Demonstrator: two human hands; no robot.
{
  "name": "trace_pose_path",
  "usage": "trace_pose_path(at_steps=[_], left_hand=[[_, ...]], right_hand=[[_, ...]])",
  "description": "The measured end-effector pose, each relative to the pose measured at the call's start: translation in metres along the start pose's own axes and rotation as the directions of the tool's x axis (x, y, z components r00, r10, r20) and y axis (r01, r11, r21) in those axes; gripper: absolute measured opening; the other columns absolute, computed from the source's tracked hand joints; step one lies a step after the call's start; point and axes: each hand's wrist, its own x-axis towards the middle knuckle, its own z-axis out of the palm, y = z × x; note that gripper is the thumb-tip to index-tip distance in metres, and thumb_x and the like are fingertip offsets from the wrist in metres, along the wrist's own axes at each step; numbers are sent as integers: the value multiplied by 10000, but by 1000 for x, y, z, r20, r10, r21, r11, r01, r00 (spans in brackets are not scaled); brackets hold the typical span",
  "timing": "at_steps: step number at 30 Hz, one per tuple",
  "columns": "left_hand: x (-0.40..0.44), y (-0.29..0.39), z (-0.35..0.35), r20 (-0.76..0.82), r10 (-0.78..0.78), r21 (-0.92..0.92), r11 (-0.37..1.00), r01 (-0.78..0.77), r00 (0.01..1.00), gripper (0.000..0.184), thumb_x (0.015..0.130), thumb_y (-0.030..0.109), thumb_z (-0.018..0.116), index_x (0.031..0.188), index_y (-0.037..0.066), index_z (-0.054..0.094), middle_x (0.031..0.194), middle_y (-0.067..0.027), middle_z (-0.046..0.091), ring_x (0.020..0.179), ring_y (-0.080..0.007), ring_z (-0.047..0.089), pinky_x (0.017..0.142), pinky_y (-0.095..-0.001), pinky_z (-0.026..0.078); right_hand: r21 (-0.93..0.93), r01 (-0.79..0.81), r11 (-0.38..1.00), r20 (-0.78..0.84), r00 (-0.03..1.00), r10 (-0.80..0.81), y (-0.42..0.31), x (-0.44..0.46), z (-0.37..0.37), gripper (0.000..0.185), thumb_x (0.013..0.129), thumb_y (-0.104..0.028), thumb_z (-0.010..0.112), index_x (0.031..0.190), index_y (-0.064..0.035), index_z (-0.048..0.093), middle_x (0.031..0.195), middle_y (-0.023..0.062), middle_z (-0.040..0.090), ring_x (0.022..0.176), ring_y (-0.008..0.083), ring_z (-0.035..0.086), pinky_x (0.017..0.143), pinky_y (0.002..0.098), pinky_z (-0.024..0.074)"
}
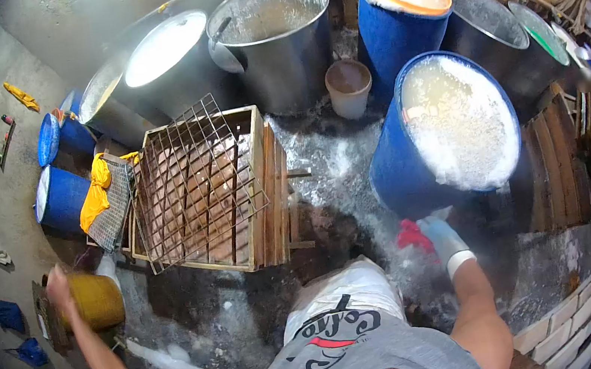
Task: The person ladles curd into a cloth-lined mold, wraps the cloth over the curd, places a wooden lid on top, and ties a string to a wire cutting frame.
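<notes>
The right hand [445, 237], in a pale glove with a white cuff, is closed around a crumpled, soft red cloth [414, 236]. The cloth hangs over the wet, dark floor [357, 222], just to the near side of a round blue barrel [399, 158]. The barrel is smooth on the outside and full of bumpy white froth [482, 139], with a bit of the froth at the rim. The left hand [59, 289] is bare and out on the left, next to a round yellow tub [96, 299]. It is small and a bit blurry, so I cannot tell if its fingers are loose or holding something.

Between the two hands, but farther back, is a square wooden box [255, 190]. A rusty-looking metal grid [198, 187] of crossed thin bars lies tilted over it. A bright yellow cloth [95, 194] with a knot in it is on the left of the box. On the far side is a big, round, shiny metal pot [284, 73]. A small pail [350, 97] stands to the right of this pot, near another blue barrel [391, 31] with an orange top.
</notes>
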Motion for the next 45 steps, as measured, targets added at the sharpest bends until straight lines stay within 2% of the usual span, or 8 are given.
trace_pose_path(at_steps=[4,17,20,24,31,34,40,45], left_hand=[[-83,-47,-72,112,-416,296,881,370,902,550,1085,476,481,1030,-44,651,998,-283,662,908,-472,618,789,-520,472],[-456,50,-21,377,-469,140,881,452,798,438,1089,296,596,783,-17,606,775,-96,557,645,-211,505,635,-404,434],[-497,106,-26,371,-537,-131,777,615,757,403,1088,324,601,840,8,643,777,-49,586,614,-173,555,591,-357,470],[-466,177,-39,615,-682,-363,200,910,395,287,1081,311,607,1004,45,681,802,5,591,640,-116,599,554,-285,505],[-399,223,-53,822,-145,-457,408,790,551,246,1076,211,597,1044,14,739,822,-8,640,667,-73,573,579,-236,469],[-375,245,-64,755,204,-646,396,653,623,244,1037,222,644,1068,-2,737,860,-86,721,768,-132,640,727,-333,534],[-346,208,-58,608,264,-790,297,537,749,265,1035,270,668,1046,16,741,792,-81,697,697,-91,562,640,-309,479],[-340,154,-37,492,281,-842,394,368,824,261,1000,312,719,990,60,787,866,-47,747,776,-143,632,666,-316,492]], right_hand=[[286,-623,728,265,781,565,-82,-16,-19,351,1053,-354,514,1348,-191,610,1177,93,691,897,265,670,746,434,551],[832,-499,242,389,837,385,-298,130,319,697,884,-389,731,1485,-107,518,1307,228,648,1227,395,635,1018,492,512],[210,-381,900,406,872,274,-337,107,309,756,876,-397,746,1530,-131,477,1348,232,629,1237,378,644,1039,474,523],[64,-356,932,390,869,305,-364,72,255,664,879,-360,747,1477,-159,541,1359,212,632,1257,388,631,1054,483,521],[616,375,693,-249,927,-280,-479,2,91,370,833,-152,795,1185,-77,712,1131,152,706,1025,323,695,934,426,556],[487,773,407,-117,520,-846,-587,-58,5,575,800,-176,853,1330,-60,663,1316,146,666,1131,304,672,1033,416,507],[534,23,845,786,355,-507,-669,-120,47,371,974,-191,752,1308,-42,688,1094,20,728,987,100,638,923,304,530],[617,112,779,608,561,-562,-696,-129,19,213,1016,-150,685,1194,-41,726,890,-46,682,764,45,584,678,226,495]])
